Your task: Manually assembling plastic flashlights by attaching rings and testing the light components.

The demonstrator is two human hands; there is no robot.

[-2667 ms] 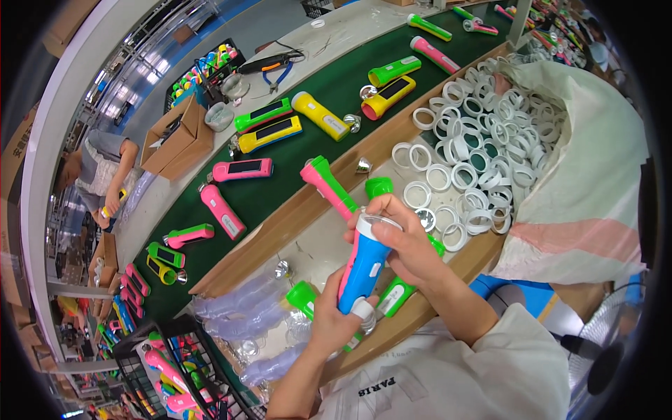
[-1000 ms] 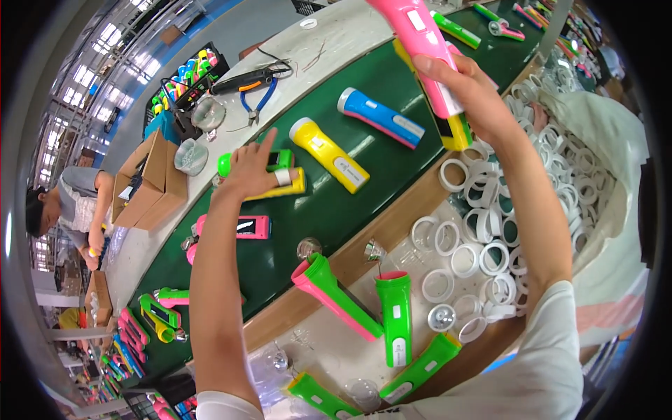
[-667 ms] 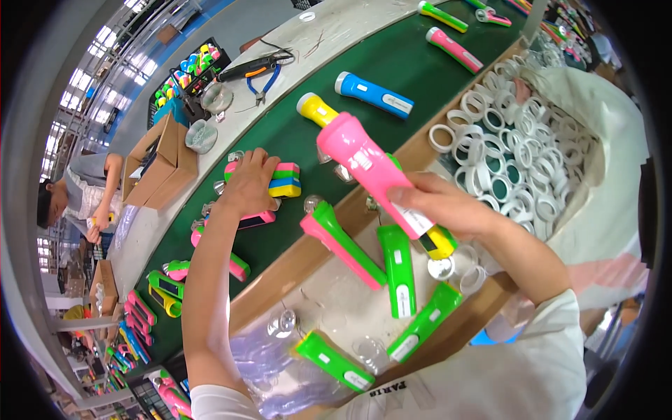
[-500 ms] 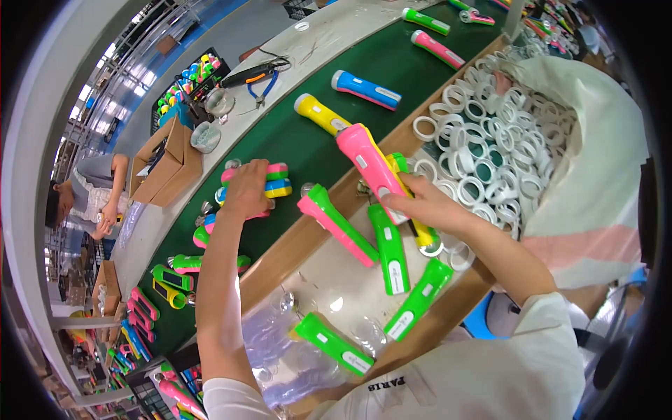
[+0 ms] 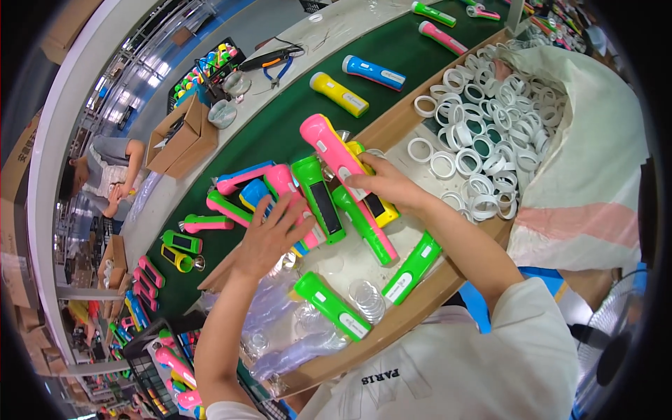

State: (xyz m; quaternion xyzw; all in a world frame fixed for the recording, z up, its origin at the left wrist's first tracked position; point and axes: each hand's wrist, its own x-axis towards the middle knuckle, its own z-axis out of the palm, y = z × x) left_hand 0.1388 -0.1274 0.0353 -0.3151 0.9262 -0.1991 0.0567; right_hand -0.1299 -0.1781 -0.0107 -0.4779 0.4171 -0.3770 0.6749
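Observation:
My right hand [image 5: 392, 185] is closed round a pink flashlight [image 5: 330, 148], held tilted over the tray edge. Behind it a yellow flashlight with a dark panel [image 5: 378, 208] partly shows; I cannot tell whether the hand grips that too. My left hand [image 5: 269, 236] has its fingers spread over a pink flashlight [image 5: 283, 183] and a blue-and-yellow one [image 5: 253, 196]. Between the hands are a green flashlight with a dark panel [image 5: 322, 199] and a green-and-pink one [image 5: 367, 227]. Two more green flashlights [image 5: 332, 306] [image 5: 414, 269] lie in the tray [image 5: 434, 297].
A green belt [image 5: 280, 136] carries blue, yellow and pink flashlights. White plastic rings [image 5: 483, 147] spill from a white sack [image 5: 595, 140] at right. Clear discs [image 5: 367, 301] and plastic film [image 5: 301, 353] lie in the tray. Pliers [image 5: 278, 73] and a carton [image 5: 185, 136] sit beyond; a person [image 5: 112, 171] is at far left.
My left hand has come right and nearer, and flashlights now cluster at the tray's edge beside it. My right hand has shifted left and slightly away with the pink flashlight.

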